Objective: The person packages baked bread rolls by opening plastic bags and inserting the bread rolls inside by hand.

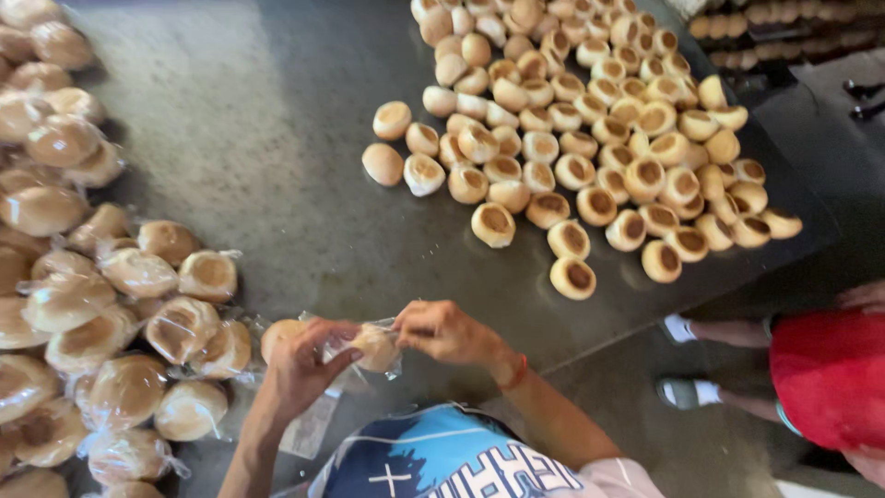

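Risks first. The dark steel table carried a broad spread of bare round buns running close to its far right edge; the outermost ones sat near the drop, and a knock to the table could, in my judgement, have rolled some off. The heap of bagged buns at the left was stacked loosely, so a brush of the forearm might have shifted it. The thin clear plastic bag looked easy to tear or to let slip if the bun inside was forced.

Hands. Both were held together near the table's front edge, over the person's blue-and-white shirt. The left hand was curled, fingers closed around the bag's left side, with another bun just behind it. The right hand pinched the bag's other end, fingertips together. The bun in the bag hung between the two hands, just above the table.

A bystander in red stood right.
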